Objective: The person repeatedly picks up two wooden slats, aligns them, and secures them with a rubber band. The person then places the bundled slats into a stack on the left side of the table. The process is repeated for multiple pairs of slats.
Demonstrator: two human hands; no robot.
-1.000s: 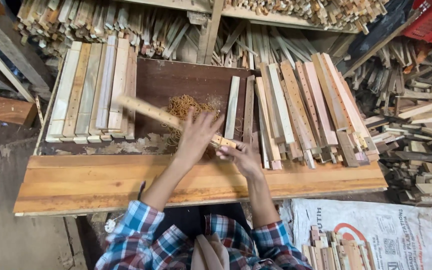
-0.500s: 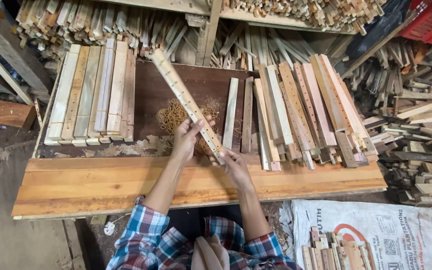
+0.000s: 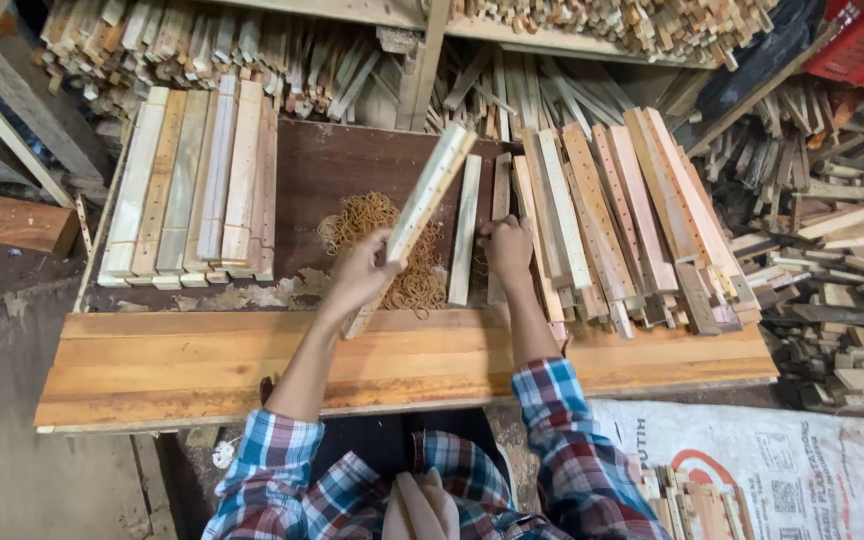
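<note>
Head view, single camera looking down on a wooden workbench (image 3: 202,365).

The left hand (image 3: 360,275) is clamped around a pale wooden slat (image 3: 422,205) near its lower end. The slat carries a row of small drilled holes and stands tilted, its top leaning up and to the right over the dark brown board (image 3: 342,165), its foot near the bench's front planks. The grip low on the slat appears chosen to let the long end swing freely above the work area.

The right hand (image 3: 508,250) rests with fingers curled on the lower ends of two loose slats (image 3: 482,225) lying flat just right of the raised one. Whether it grips them or merely presses on them cannot be told.

A heap of tan rubber bands (image 3: 367,215) lies on the dark board, directly behind and beside the left hand, within easy reach of both hands. To the left, a tidy row of pale slats (image 3: 192,185) lies side by side. To the right, a fanned stack of reddish and pale slats (image 3: 632,220) overlaps in a looser order. The two groups are kept apart by the open board between them. A printed white sack (image 3: 772,470) lies on the floor at lower right.

Compared with half a second ago: the held slat then leaned up and to the left; it now leans to the right. The right hand has moved away from the slat's lower end onto the flat slats.
</note>
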